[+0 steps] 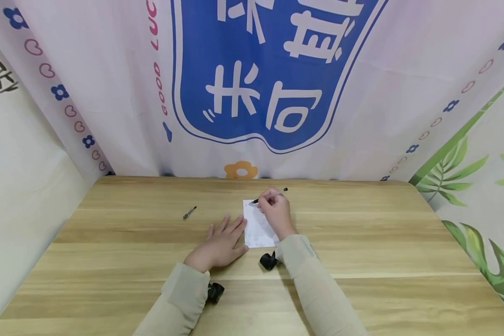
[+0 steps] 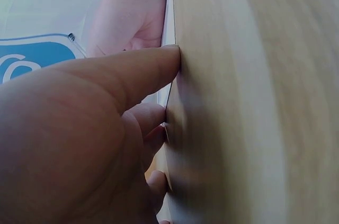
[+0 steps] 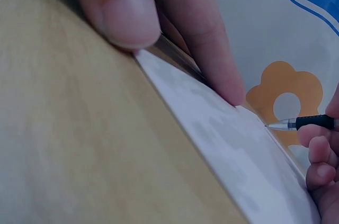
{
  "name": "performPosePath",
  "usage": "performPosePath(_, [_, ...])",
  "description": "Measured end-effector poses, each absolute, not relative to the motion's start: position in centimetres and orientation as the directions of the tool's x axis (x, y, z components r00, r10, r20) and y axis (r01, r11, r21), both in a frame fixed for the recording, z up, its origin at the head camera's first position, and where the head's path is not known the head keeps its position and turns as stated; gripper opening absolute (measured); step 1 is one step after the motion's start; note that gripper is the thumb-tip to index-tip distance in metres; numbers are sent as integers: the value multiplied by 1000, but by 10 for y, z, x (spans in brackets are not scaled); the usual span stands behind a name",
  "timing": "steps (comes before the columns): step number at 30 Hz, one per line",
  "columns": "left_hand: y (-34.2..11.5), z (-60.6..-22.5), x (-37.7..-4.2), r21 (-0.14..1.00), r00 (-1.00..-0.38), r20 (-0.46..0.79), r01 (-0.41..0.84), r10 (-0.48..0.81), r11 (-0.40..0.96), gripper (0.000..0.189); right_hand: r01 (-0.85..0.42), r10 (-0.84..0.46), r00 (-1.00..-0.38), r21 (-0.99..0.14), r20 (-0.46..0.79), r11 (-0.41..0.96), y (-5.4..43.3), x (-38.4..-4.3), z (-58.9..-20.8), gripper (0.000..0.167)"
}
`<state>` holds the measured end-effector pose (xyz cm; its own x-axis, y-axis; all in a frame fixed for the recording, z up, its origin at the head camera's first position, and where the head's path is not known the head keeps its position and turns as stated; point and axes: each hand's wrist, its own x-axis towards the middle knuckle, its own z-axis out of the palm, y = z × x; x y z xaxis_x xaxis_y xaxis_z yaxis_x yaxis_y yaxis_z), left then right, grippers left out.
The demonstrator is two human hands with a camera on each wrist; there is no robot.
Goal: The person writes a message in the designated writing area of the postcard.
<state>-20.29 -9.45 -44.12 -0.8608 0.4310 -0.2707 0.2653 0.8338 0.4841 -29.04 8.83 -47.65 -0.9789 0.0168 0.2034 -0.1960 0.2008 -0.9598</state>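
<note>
My right hand [image 1: 276,212] pinches a pen [image 1: 273,195] with a black grip, its tip at the top left of a small white sheet of paper [image 1: 259,228]. In the right wrist view the pen's pointed tip [image 3: 275,125] meets the far part of the sheet. A tiny mark shows on the paper near the tip. Spread flat, my left hand [image 1: 222,243] rests at the sheet's left edge, thumb at the lower corner and fingertips along the side. The left wrist view shows its thumb [image 2: 143,70] pressing down at the paper's edge.
A small pen cap [image 1: 189,213] lies on the wooden table [image 1: 386,252], left of the sheet. Black wrist cameras hang by both sleeves, one of them [image 1: 269,261] just below the paper. Behind the table hangs a printed curtain [image 1: 130,93].
</note>
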Motion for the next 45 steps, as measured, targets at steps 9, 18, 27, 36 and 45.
performPosePath(9, [-95, -446, -202, 495, -868, -251, 266, 429, 827, 70, -228, 7, -972, -955, 234, 192, 87, -289, -480, 10])
performPosePath(18, [-96, -436, -198, 506, -861, -261, 263, 436, 822, 69, -237, -1, -970, -947, 242, 216, 87, -291, -481, 10])
performPosePath(27, [-95, -432, -198, 493, -857, -269, 269, 439, 827, 67, -270, -17, -962, -937, 273, 220, 89, -290, -478, 13])
performPosePath(36, [-94, -432, -197, 497, -860, -273, 258, 432, 828, 68, -259, -14, -965, -939, 263, 227, 89, -290, -480, 12])
performPosePath(45, [-94, -432, -197, 505, -859, -267, 262, 438, 823, 67, -253, 5, -966, -946, 259, 201, 89, -291, -479, 11])
